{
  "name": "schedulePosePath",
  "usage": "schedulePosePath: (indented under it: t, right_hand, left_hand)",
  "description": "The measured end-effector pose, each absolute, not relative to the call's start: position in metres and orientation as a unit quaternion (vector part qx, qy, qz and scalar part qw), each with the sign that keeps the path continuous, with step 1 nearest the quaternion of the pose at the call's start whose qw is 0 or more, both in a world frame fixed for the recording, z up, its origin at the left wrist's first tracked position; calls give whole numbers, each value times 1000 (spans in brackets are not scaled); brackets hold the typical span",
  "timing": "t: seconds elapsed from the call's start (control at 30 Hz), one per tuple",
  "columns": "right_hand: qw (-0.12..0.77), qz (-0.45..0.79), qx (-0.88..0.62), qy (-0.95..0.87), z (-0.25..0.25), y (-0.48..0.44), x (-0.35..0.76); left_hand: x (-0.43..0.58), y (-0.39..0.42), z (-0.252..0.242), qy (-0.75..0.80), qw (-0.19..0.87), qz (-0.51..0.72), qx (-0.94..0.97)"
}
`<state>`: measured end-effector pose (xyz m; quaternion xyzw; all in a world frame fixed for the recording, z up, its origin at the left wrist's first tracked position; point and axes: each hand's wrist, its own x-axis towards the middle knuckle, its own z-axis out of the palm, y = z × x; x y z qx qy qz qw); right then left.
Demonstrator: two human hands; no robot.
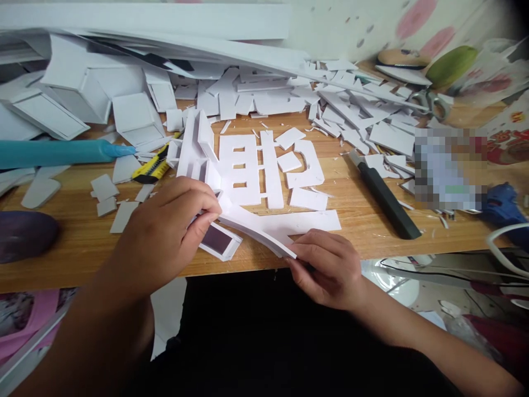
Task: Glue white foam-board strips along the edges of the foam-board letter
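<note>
The left hand [176,220] pinches the white strip [257,230] at its ten-o'clock end, beside the white structure [189,144]; the right hand [330,264] grips its four-o'clock end, near the bench [351,242] edge at six o'clock.

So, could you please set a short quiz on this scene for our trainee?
1. Which hand pinches the near end of the curved strip?
2. True or false: the yellow cutter lies left of the black cutter.
3. What colour is the tube at the left edge: (a) red, (b) blue or (c) black?

Key: 1. The right hand. 2. True. 3. (b) blue.
</note>
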<state>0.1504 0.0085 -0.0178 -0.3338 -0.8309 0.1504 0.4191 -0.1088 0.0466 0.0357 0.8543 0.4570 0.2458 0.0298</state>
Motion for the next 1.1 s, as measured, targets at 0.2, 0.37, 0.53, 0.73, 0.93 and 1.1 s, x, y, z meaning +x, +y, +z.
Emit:
schedulePosePath:
  t: [0.2, 0.37, 0.53, 0.73, 0.93, 1.1]
  right_hand:
    - [429, 138, -336, -827, -15, 7, 151]
    - [434, 129, -347, -822, -12, 7, 150]
    - [437, 140, -354, -815, -12, 7, 152]
    - [440, 131, -352, -816, -14, 6, 153]
    - [439, 116, -347, -820, -19, 5, 152]
    - [434, 118, -340, -826, -18, 7, 153]
  left_hand:
    - [-114, 46, 37, 436, 23, 246, 865]
    - [-117, 45, 38, 438, 40, 237, 867]
    - [-120, 46, 40, 428, 46, 232, 872]
    - [-117, 44, 41, 440, 26, 224, 869]
    - [-114, 43, 40, 452, 16, 239, 859]
    - [-116, 44, 38, 455, 34, 234, 859]
